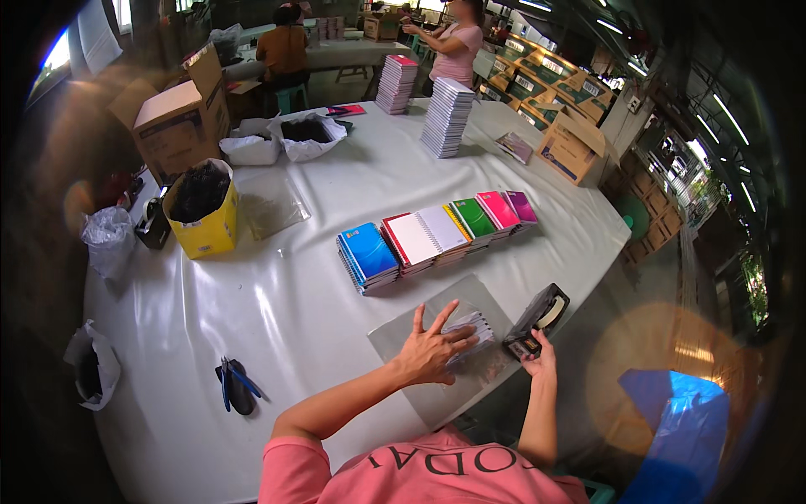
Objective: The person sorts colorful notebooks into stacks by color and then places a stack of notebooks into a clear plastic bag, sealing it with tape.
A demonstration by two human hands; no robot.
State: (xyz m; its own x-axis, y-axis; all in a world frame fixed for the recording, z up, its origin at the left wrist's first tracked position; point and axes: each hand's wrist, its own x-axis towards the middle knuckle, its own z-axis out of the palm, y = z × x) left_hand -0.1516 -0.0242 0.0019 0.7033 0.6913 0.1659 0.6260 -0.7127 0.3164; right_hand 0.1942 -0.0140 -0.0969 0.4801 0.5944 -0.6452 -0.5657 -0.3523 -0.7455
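My left hand (432,346) lies with fingers spread over a clear plastic bag (395,336) on the table. Beneath its fingers shows part of a pale notebook (477,326) with a spiral-bound edge; the rest is covered. At the table's near right edge stands a black tape dispenser (541,315) with a roll in it. My right hand (541,357) has its fingers closed at the near end of this dispenser; whether a strip of tape is between them is too small to tell. Just beyond the bag runs a row of stacked spiral notebooks (478,220) with blue, red, white, green, pink and purple covers.
Blue-handled pliers (227,385) lie on a dark object at left. Further off are a yellow box (204,220) of black material, another dispenser (153,223), plastic bags and cartons (172,126). Tall notebook stacks (447,118) stand at the far side; two people are beyond.
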